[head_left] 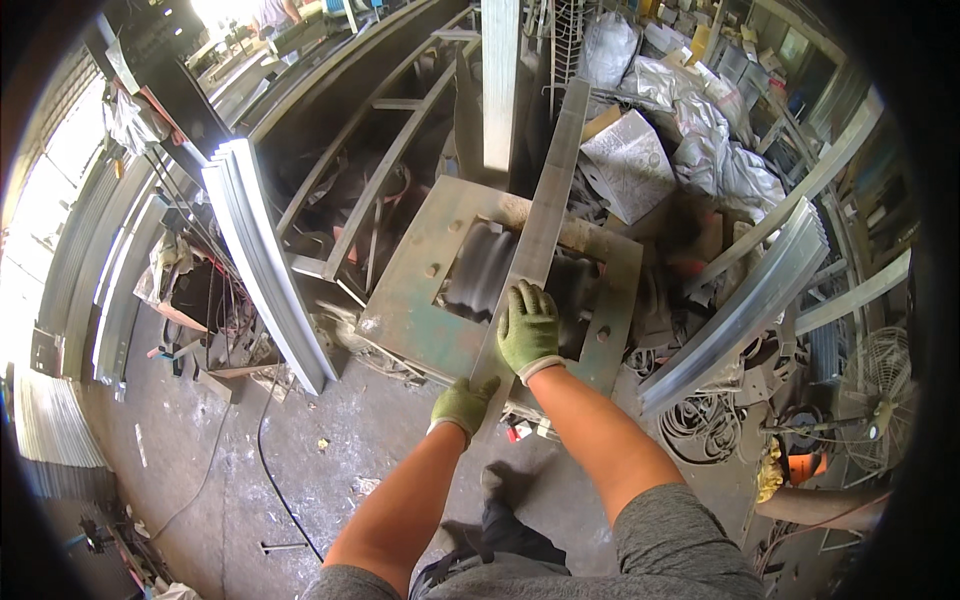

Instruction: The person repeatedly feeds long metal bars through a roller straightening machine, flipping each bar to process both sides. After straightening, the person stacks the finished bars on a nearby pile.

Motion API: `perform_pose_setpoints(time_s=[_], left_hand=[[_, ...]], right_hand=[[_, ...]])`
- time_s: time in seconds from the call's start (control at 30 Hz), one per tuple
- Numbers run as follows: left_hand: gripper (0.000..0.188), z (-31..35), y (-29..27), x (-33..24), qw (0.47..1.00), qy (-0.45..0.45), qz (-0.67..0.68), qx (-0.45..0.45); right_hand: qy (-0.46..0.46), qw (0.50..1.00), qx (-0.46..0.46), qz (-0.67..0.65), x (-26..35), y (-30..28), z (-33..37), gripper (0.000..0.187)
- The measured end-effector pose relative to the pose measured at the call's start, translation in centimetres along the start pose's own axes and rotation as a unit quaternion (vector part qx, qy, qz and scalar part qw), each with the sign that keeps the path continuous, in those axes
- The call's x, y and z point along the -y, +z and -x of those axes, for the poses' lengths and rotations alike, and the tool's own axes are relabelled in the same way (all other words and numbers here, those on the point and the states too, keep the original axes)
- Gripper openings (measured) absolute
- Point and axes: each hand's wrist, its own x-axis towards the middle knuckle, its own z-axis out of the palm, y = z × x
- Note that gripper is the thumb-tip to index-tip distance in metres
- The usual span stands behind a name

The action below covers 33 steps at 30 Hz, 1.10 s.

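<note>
A long flat-sided grey metal bar (pixel 550 215) slants across a worn green-grey machine (pixel 420 325), its far end up and to the right. Dark grooved rollers (pixel 482 268) show through openings in the machine's top plate. My left hand (pixel 463 408), in a green glove, is closed on the left edge of the bar's near end; its thumb lies over the metal and most of its fingers are hidden. Farther up the bar, my gloved right hand (pixel 529 328) rests on top with its fingers stretched out along the surface.
Bundled pale metal strips (pixel 262 260) stand at left, and more shiny strips (pixel 745 300) lean at right. A white post (pixel 500 85) rises behind the machine. Coiled cable (pixel 700 425) and a wire-cage fan (pixel 880 400) are at right. A black cable (pixel 265 450) crosses the floor.
</note>
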Motion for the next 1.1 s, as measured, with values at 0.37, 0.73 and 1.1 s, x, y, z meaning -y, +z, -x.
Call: perform_pose_setpoints(time_s=[0.37,0.73,1.1], left_hand=[[0.083,-6.6,-1.4,-5.9,0.997,-0.03,0.055,0.043],[0.076,-3.5,-0.6,-4.1,0.989,-0.031,0.136,0.051],[0.074,5.4,2.7,5.1,0.995,-0.023,0.072,0.057]], right_hand=[[-0.017,0.99,0.029,0.135,-6.2,2.9,-6.5,0.039],[-0.05,0.983,0.072,0.159,-5.3,1.0,-4.0,0.041],[-0.03,0.993,0.067,0.09,2.6,-0.9,5.9,0.05]])
